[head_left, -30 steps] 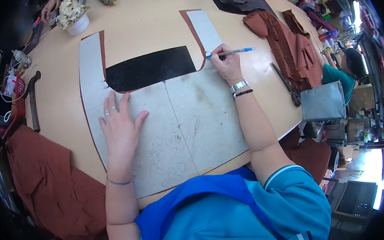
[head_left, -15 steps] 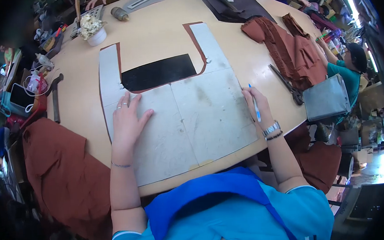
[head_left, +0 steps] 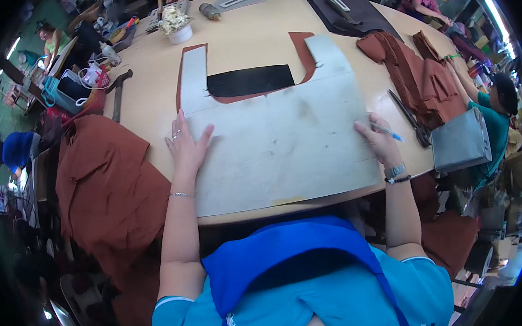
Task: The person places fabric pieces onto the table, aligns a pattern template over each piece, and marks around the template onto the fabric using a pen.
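A large grey U-shaped template lies over reddish-brown material, whose edge shows along the inner cutout and left arm. Inside the cutout is a black piece. My left hand rests at the template's left edge, fingers spread. At the right edge, my right hand has its thumb on the template and holds a blue pen in its curled fingers.
Large scissors and folded brown cloth lie to the right, near a metal box. A hammer lies at left, above draped brown cloth. Farther back are a white pot and dark sheets. Other people surround the table.
My right hand has left the inner corner of the cutout for the template's right edge. The template has shifted against the brown material, showing more of it at the upper right. My left hand is at the left edge.
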{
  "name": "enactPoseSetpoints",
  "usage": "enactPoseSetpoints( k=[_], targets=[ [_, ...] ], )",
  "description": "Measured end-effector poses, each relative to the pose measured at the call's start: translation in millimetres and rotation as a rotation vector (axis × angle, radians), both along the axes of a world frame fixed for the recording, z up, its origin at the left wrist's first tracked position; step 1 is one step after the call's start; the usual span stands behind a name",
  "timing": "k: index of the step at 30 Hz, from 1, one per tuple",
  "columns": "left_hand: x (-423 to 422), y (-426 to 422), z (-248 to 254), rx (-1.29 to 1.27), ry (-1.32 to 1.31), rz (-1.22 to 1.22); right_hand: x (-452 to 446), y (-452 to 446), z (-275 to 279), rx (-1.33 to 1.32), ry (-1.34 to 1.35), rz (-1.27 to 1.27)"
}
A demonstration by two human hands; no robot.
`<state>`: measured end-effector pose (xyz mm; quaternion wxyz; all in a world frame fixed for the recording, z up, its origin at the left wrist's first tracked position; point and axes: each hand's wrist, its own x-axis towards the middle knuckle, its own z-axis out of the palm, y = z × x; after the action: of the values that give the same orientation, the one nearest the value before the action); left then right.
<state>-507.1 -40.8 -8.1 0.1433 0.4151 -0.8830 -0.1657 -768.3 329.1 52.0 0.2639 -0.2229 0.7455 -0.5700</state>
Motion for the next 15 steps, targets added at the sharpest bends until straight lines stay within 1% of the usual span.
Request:
enactPoseSetpoints(
  k=[2,3,5,6,7,9,11,12,13,15],
  targets=[
    [-0.7,-8.2,-8.1,0.089,0.068,0.030,0.0,12.7,20.0,-0.027,0.228,-0.115],
    [-0.3,-10.9,-12.0,0.056,0.026,0.025,-2.6,21.0,28.7,-0.044,0.340,-0.172],
    [-2.2,-10.6,-15.2,-0.009,-0.056,0.020,-24.9,57.0,33.2,-0.046,0.410,-0.307],
    [-3.1,-6.3,-12.6,-0.039,-0.053,0.050,-33.6,71.7,36.7,-0.151,0.352,-0.393],
    [-3.5,-4.6,-10.8,-0.063,-0.105,0.135,-41.9,84.2,39.3,-0.255,0.291,-0.477],
    [-4.4,-3.5,-8.1,-0.106,-0.212,0.302,-57.8,106.3,38.9,-0.364,0.319,-0.656],
    [-2.1,-3.4,-6.3,-0.127,-0.139,0.274,-70.4,119.7,33.0,-0.139,0.825,-0.801],
    [-2.0,-3.6,-5.5,-0.136,-0.102,0.263,-73.4,120.0,28.8,-0.066,0.980,-0.833],
    [-4.1,-6.7,-7.2,-0.124,-0.048,0.189,-75.9,120.2,24.9,0.011,1.135,-0.879],
    [-1.4,-18.2,-13.8,-0.100,0.045,0.074,-78.6,104.6,3.4,0.063,1.234,-0.887]
  ],
)
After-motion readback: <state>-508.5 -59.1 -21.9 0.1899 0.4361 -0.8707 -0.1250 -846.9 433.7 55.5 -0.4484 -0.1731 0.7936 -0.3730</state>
